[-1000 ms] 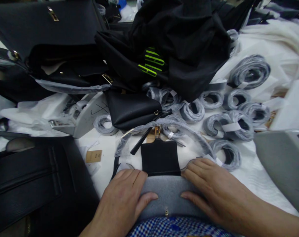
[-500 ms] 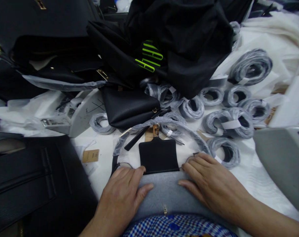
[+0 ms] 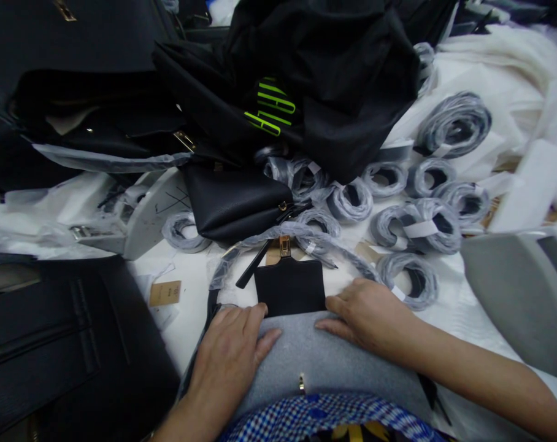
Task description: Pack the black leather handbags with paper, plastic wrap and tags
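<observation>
Close to my body lies a handbag [image 3: 283,362], its facing side a grey felt-like surface with a small gold fitting. A black flap tab [image 3: 290,287] with a gold clasp sticks up from its far edge, and a plastic-wrapped handle [image 3: 232,253] arches beyond. My left hand [image 3: 230,350] grips that edge just left of the tab, thumb on the grey side and fingers curled over. On the tab's right, my right hand [image 3: 365,316] pinches the same edge in a like way. Its fingertips are partly hidden behind the edge.
Several plastic-wrapped strap rolls [image 3: 407,279] lie at the right, near a grey curved object [image 3: 513,301]. A black pouch [image 3: 237,202] and a large black bag [image 3: 324,80] stand behind. A black leather bag [image 3: 76,344] and a brown tag [image 3: 165,293] are at left.
My right hand has shifted left along the bag's edge, closer to the tab, and its forearm now lies flatter. My left hand keeps its hold. The view has turned slightly.
</observation>
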Available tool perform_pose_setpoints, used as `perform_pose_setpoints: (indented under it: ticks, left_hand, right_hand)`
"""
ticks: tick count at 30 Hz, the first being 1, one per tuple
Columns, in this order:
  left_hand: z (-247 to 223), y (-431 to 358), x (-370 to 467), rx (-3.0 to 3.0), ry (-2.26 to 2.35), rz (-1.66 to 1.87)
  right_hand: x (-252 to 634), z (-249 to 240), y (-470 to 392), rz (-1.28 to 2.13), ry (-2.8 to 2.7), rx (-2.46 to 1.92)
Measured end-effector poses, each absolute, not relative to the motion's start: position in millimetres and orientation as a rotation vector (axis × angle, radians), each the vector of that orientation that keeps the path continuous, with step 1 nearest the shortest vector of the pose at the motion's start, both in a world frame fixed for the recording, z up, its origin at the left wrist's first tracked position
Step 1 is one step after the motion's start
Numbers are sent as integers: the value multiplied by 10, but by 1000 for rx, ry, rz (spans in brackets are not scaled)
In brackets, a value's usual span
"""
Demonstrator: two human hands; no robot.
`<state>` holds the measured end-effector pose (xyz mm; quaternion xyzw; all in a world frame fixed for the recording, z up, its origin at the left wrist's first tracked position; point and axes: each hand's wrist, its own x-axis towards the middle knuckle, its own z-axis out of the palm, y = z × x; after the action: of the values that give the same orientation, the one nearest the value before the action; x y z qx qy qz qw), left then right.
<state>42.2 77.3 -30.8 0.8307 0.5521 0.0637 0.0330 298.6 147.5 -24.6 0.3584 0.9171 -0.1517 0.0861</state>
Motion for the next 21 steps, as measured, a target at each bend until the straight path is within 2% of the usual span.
perform_pose_setpoints:
  ticks: [3,7,15,21]
  left_hand:
    - [-283,713,470,2600,1728,334]
    - [-227,595,470,2666,1411,540]
    - [-152,263,453,2730,1244,195]
    - [-212,239,425,2607,1228,143]
  right_hand:
    - [2977,-222,1453,-437,2739,1078]
    - [2989,-239,1430,-405,2746,1079]
    - [2980,-207,1393,-336,2777,1073]
    - [3007,-123,1369,-293,2785,1085]
